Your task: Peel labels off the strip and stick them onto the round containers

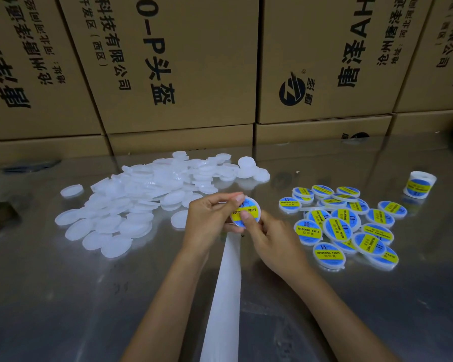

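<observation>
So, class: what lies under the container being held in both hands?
Under the held container the white backing strip runs toward the camera across the metal table. The left hand and right hand cover its underside and the strip's far end.

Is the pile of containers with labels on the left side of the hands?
No, the labelled containers lie right of the hands, and the plain white containers lie on the left.
</observation>
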`<state>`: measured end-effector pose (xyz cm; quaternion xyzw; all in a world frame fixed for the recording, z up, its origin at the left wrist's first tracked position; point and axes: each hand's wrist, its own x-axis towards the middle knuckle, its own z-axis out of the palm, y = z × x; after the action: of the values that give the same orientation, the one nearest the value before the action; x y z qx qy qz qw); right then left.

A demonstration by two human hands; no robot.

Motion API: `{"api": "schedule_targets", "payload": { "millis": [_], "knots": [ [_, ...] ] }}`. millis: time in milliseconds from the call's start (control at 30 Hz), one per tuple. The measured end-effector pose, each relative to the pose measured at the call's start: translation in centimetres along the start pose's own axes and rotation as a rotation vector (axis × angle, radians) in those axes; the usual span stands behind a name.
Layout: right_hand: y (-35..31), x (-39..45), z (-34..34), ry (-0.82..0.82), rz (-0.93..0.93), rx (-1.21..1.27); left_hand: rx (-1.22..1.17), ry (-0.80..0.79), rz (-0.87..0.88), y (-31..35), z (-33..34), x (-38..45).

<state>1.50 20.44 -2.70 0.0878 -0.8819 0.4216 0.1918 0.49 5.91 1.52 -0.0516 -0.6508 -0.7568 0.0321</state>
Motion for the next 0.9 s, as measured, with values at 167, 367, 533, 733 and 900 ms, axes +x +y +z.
{"api": "schedule_targets", "payload": {
  "millis": [167,367,533,733,900],
  "knots": [
    [0.3,0.4,-0.1,0.134,0.077,0.002,0.062,-0.197,-0.001,-0.2,0.1,0.0],
    [0.1,0.5,0.0,0.144,0.166,0.145,0.131,-0.250,0.057,-0.3,0.4,0.0],
    [-0.3,0.8,-0.7,0.000,0.150,0.380,0.090,-0.133,0.066,-0.1,0.4,-0.2],
    [-0.7,1.0,-1.9,-0.178,0.282,0.575,0.110,-0.036,0.106,0.1,0.9,-0.5],
    [-1.2,0.6,-1.4,-0.285,0.227,0.593,0.107,0.039,0.109,0.1,0.8,-0.5]
  ]
}}
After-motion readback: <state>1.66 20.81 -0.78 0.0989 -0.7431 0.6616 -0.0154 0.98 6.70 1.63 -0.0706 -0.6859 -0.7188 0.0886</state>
